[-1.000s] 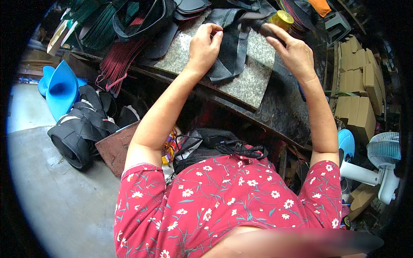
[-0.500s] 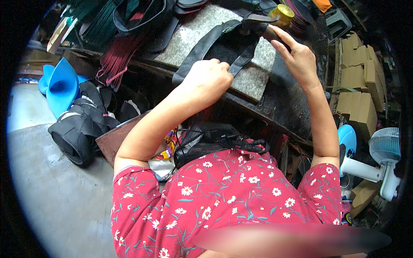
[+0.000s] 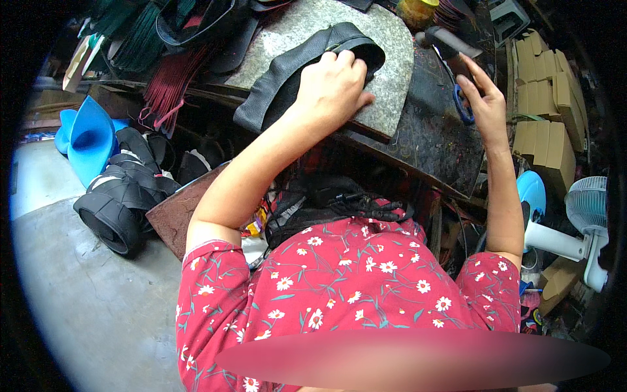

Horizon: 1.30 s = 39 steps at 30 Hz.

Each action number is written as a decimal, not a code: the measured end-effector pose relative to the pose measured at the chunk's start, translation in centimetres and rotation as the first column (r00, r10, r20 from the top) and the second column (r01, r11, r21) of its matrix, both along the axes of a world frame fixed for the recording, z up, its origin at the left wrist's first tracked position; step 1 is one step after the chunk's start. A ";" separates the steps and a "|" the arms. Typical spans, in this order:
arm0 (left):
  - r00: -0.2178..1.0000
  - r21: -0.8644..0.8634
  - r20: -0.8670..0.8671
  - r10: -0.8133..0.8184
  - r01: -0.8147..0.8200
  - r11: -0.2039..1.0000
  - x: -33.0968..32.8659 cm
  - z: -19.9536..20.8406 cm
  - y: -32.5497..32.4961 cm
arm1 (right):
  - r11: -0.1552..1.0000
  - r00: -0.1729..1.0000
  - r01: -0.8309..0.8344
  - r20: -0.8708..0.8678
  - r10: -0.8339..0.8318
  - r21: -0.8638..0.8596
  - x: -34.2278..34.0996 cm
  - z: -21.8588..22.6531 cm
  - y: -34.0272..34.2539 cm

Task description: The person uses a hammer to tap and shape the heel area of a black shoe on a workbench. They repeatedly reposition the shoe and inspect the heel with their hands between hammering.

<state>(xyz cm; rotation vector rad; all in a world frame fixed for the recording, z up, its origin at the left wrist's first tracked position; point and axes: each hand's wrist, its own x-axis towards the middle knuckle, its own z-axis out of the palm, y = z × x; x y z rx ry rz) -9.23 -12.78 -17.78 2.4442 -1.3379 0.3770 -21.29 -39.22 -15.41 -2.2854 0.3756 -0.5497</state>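
A black leather piece [image 3: 274, 88], curved into a loop at its far end like a shoe upper, lies on a speckled grey stone slab [image 3: 394, 65]. My left hand [image 3: 332, 88] is over it, fingers bent and pressing into its inner side, thumb sticking out to the right. My right hand [image 3: 484, 98] is closed round the handle of a hammer [image 3: 450, 49], raised over the right of the bench. The hammer's head is slightly blurred. Next to that hand, a blue scissors handle [image 3: 464, 104] shows on the dark bench top.
Bundles of dark red straps [image 3: 176, 81] and a black curved piece [image 3: 189, 39] crowd the bench's left. A yellow tub [image 3: 417, 12] stands at the back. Cardboard boxes [image 3: 545, 144] and a fan [image 3: 588, 202] are on the right. Black rolled pieces [image 3: 111, 219] lie at left.
The hammer has come up and right, away from the leather piece. The piece now lies lower on the slab, and my left hand has shifted right and farther onto it.
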 end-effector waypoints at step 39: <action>0.971 -0.045 0.179 -0.158 0.168 0.985 1.3 -0.6 -2.4 | 0.939 0.835 0.029 -0.524 0.166 0.343 -5.7 -0.2 -8.5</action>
